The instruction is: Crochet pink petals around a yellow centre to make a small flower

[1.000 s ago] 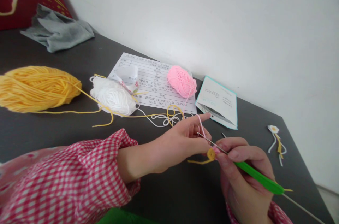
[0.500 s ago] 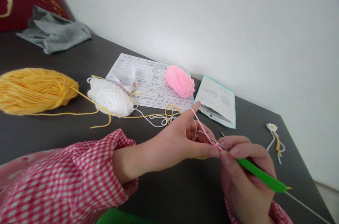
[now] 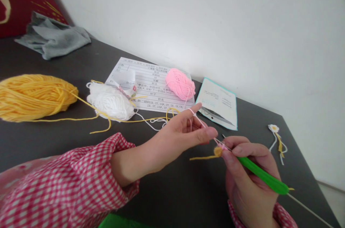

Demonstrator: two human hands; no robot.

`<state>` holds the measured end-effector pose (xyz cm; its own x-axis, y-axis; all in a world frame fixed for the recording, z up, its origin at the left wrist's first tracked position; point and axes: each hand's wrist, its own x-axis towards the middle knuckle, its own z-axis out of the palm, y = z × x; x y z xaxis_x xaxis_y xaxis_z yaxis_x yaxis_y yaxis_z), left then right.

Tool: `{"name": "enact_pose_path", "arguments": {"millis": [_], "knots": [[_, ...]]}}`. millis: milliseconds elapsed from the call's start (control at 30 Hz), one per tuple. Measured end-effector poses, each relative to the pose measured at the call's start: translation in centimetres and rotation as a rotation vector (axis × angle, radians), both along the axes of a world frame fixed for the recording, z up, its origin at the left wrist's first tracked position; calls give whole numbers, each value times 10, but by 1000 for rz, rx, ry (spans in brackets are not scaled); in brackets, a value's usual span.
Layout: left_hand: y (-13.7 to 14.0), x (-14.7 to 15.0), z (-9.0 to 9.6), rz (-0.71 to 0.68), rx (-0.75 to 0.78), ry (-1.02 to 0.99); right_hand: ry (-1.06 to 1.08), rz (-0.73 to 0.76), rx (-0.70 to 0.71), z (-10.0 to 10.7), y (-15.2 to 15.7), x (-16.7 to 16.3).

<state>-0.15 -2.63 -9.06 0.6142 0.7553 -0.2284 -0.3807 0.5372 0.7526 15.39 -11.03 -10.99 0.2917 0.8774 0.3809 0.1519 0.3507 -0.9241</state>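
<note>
My left hand has pink yarn running over its raised index finger. Its other fingers are curled in, and the thumb is stretched out toward the hook. In my right hand is a crochet hook with a green handle, its thin metal shaft pointing left. A small crocheted piece, yellow with pink stitches, sits at the right fingertips around the hook's end, and a yellow tail sticks out from it. The hook's very tip is hard to make out. Behind the left hand lies the pink yarn ball on a printed sheet.
To the left lie a yellow yarn skein and a white yarn ball, with loose strands. A white packet rests near the wall. At right is a small crocheted flower. A grey cloth and a red bag stand far left.
My left thumb has lifted off the crocheted piece and moved up and left. The yellow part and its tail now show, with the piece held at my right fingertips.
</note>
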Motion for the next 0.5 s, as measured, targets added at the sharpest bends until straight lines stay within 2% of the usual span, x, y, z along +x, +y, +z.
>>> {"name": "enact_pose_path", "arguments": {"millis": [167,500], "knots": [[4,-2,-2,89,-51,49,0,0,-15,1,1,-2],[6,0,1,294,126,175,14,39,-9,0,4,1]]}}
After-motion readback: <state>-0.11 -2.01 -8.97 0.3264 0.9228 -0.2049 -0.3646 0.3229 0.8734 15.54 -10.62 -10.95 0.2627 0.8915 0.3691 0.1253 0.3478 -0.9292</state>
